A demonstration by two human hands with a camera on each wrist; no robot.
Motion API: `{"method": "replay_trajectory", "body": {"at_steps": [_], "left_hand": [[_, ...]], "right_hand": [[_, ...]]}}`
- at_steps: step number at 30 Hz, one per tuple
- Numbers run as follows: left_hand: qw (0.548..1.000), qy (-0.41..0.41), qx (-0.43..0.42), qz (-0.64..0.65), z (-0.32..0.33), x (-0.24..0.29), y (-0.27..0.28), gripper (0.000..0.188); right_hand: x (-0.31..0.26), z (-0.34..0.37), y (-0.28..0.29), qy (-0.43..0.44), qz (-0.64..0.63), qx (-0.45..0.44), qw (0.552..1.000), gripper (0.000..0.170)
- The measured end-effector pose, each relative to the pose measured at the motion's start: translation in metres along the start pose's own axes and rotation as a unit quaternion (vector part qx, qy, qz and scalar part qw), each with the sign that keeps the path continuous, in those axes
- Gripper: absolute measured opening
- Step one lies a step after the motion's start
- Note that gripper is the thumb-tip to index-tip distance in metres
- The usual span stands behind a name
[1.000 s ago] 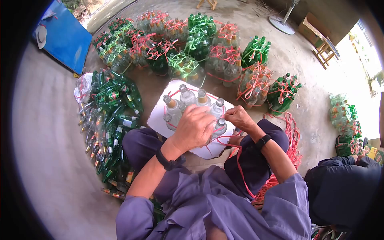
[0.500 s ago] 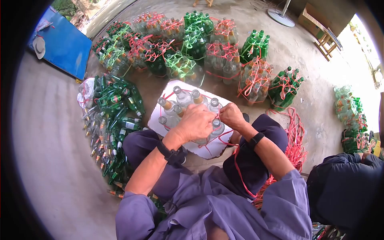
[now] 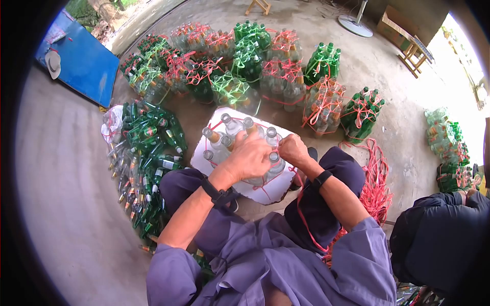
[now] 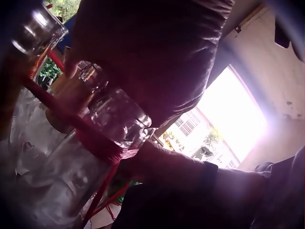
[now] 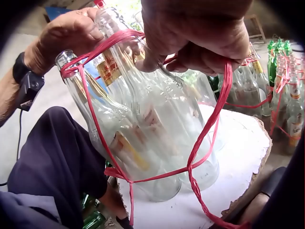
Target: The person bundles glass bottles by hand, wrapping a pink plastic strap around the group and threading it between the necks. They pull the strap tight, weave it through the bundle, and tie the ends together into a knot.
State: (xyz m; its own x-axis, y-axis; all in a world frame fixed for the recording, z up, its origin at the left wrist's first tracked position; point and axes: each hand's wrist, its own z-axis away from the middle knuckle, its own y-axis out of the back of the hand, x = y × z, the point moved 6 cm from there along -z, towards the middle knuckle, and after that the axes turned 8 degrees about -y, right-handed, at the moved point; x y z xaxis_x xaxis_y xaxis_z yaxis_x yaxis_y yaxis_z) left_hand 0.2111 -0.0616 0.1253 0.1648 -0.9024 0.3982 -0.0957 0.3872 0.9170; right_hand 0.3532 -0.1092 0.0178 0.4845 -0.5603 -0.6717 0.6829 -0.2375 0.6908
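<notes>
A cluster of clear glass bottles [image 3: 232, 125] stands on a white board [image 3: 273, 195] between the person's knees, with red plastic twine [image 5: 109, 40] looped round the necks and lower sides. The left hand [image 3: 250, 155] lies over the near bottles, its fingers curled round a bottle neck [image 5: 106, 19]. At the cluster's right edge, the right hand [image 3: 294, 149] pinches the twine between curled fingers. From those fingers a strand [image 5: 224, 95] runs down to a crossing on the bottles' side. The palm hides part of the necks in the head view.
Tied bundles of green and clear bottles [image 3: 286, 84] stand in rows beyond the board. Loose bottles [image 3: 148, 137] lie heaped on the left. A pile of red twine [image 3: 375, 196] is beside the right knee. Someone in dark clothes [image 3: 441, 239] is at the right.
The right hand has turned and curled in tighter against the bottles, and the slack loop of twine near the board's front right has shortened. The left hand stays over the bottle necks.
</notes>
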Motion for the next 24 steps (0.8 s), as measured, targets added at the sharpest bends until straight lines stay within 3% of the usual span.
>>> {"method": "replay_trajectory", "body": {"at_steps": [5,12,24], "left_hand": [[0.989,-0.038,0.121,-0.069,0.010,0.010,0.013,0.019],[0.989,-0.009,0.147,-0.027,0.018,0.019,0.035,0.018],[0.975,0.042,0.191,-0.101,0.040,0.000,0.060,0.022]], "right_hand": [[-0.003,0.002,0.002,0.019,-0.018,-0.036,0.999,0.026],[-0.004,0.002,0.002,0.028,-0.043,-0.092,0.994,0.031],[-0.009,0.006,0.003,0.113,-0.121,-0.108,0.980,0.024]]}}
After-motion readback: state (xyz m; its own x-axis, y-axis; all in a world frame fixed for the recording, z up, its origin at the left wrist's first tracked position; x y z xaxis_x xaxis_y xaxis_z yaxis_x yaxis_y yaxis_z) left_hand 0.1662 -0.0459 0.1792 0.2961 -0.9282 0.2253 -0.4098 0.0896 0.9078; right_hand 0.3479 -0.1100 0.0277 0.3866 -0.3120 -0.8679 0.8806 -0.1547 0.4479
